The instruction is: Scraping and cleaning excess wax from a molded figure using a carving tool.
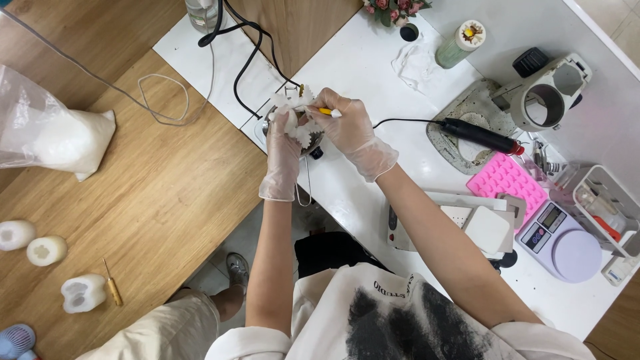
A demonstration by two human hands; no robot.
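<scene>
Over the metal pot [308,139], left hand [283,157] grips white wax flower [298,130].

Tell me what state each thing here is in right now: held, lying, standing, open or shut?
Left hand: gloved, gripping a white flower-shaped piece.
Right hand: gloved, holding a yellow-handled tool against that piece.
Small metal pot: under the hands, contents hidden.
Plastic bag: lying on the wooden table, holding white material.
Black electric tool: lying unheld, cord attached.
Pink mould: lying flat, cavities empty.
Scale: nothing on its platform.
</scene>
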